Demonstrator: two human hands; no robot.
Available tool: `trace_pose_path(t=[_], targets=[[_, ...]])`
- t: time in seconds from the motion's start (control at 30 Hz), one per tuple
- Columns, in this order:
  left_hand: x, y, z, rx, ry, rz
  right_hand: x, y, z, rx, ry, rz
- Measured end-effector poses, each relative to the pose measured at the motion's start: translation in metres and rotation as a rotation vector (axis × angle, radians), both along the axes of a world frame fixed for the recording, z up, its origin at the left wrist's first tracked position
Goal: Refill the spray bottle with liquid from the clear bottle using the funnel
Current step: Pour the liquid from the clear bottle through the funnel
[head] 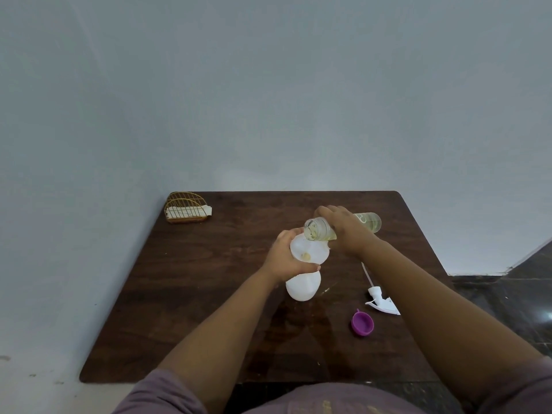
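Both hands grip: right hand tilts clear bottle over funnel.

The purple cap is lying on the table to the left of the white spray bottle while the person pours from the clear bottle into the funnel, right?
Not quite. In the head view the purple cap lies to the right of the white spray bottle, near the detached spray head. The rest holds: the right hand tips the clear bottle into the funnel.
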State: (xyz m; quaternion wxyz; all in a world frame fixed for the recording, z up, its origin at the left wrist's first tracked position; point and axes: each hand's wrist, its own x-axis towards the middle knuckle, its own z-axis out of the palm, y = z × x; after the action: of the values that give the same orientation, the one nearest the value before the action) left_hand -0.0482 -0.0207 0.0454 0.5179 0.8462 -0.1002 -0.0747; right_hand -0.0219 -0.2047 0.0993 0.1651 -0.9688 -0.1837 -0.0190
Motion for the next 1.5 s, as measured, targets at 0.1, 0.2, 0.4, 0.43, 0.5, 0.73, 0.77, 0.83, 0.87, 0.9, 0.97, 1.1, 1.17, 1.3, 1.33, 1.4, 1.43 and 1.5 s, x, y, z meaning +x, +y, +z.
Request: trace_pose_path(t=[0.1,0.2,0.4,0.43,0.5,0.73,0.77,0.83,0.87,0.9,0.97,1.1,1.17,1.3,1.33,1.4,1.43,1.5], targets=[[0.000,0.001,0.001,-0.010,0.007,-0.004,0.000,0.001,0.001,0.008,-0.004,0.004],[-0.002,0.001,0.002,-0.038,0.012,-0.007,0.000,0.002,0.001,-0.001,-0.002,-0.001],[-0.001,0.002,0.002,-0.029,0.018,-0.015,0.001,0.003,0.003,-0.015,0.001,0.007],[-0.001,0.002,0.002,-0.027,0.018,-0.014,0.002,0.003,0.004,-0.030,0.004,0.010],[0.000,0.002,0.002,-0.017,0.016,-0.018,0.003,0.003,0.004,-0.062,0.007,0.018],[0.003,0.001,0.000,0.018,0.007,-0.021,0.004,0.003,0.008,-0.067,0.020,0.021],[0.003,0.001,0.000,0.020,0.007,-0.021,0.004,0.004,0.010,-0.073,0.020,0.022],[0.004,0.001,0.000,0.019,0.009,-0.021,0.004,0.003,0.011,-0.078,0.019,0.027],[0.004,0.002,0.000,0.019,0.009,-0.022,0.004,0.003,0.011,-0.077,0.019,0.030],[0.004,0.002,0.000,0.019,0.008,-0.025,0.004,0.003,0.011,-0.081,0.018,0.031],[0.005,0.002,0.000,0.021,0.011,-0.026,0.004,0.003,0.012,-0.096,0.016,0.035],[0.006,0.002,0.000,0.036,0.017,-0.022,0.004,0.002,0.012,-0.084,0.012,0.036],[0.006,0.002,0.000,0.038,0.012,-0.021,0.006,0.001,0.011,-0.079,0.004,0.039],[0.007,0.002,0.000,0.035,0.025,-0.023,0.006,0.000,0.012,-0.071,-0.002,0.037],[0.007,0.002,0.000,0.035,0.027,-0.024,0.006,0.000,0.012,-0.070,-0.005,0.038],[0.007,0.002,0.000,0.034,0.029,-0.023,0.006,-0.001,0.012,-0.067,-0.009,0.041],[0.007,0.002,0.000,0.034,0.029,-0.023,0.006,-0.001,0.013,-0.068,-0.011,0.042],[0.008,0.003,-0.001,0.036,0.027,-0.020,0.007,-0.001,0.013,-0.071,-0.014,0.043]])
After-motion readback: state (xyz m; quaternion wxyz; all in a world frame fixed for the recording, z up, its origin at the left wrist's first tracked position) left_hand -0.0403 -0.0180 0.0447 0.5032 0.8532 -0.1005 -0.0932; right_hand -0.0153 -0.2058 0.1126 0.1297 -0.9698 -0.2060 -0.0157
